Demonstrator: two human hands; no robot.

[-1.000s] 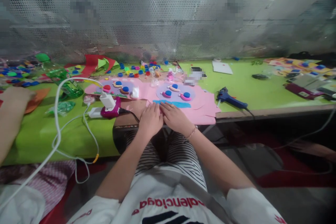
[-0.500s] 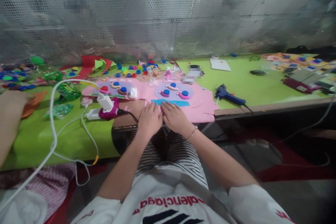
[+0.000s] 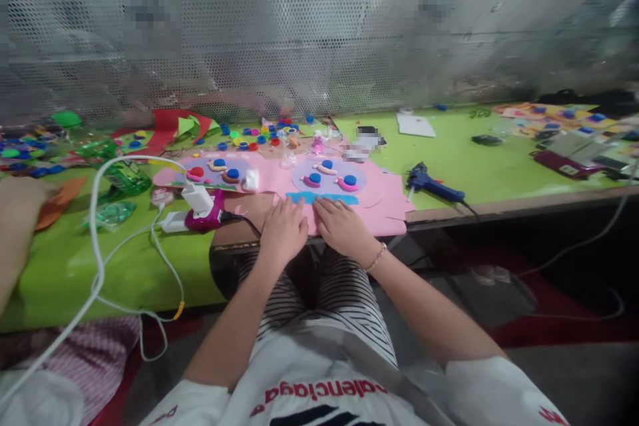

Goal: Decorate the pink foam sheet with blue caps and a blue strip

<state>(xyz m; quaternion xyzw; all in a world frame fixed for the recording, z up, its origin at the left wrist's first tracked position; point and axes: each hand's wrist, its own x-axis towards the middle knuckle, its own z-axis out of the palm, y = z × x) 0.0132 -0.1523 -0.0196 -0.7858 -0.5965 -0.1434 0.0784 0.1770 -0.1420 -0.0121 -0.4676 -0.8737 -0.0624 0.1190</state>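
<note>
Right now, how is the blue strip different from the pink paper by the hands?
Color: the blue strip is bright blue; the pink paper is pale pink.
Size: the blue strip is long and narrow; the pink paper is much bigger and wider.
Place: the blue strip lies on top; the pink paper spreads out underneath it.
Both look flat, and both lie at the person's hands.

Sheet (image 3: 392,196) is pink with a lavender oval (image 3: 330,182) and bright blue strip (image 3: 329,198), raised shapes (image 3: 350,181) on the oval are blue-and-pink or blue-and-cream, glue gun (image 3: 439,188) dark blue, power block (image 3: 212,216) magenta, table cover (image 3: 474,163) lime green, trousers (image 3: 352,293) black-and-white striped, shirt (image 3: 319,353) white with red lettering (image 3: 324,383)
</note>
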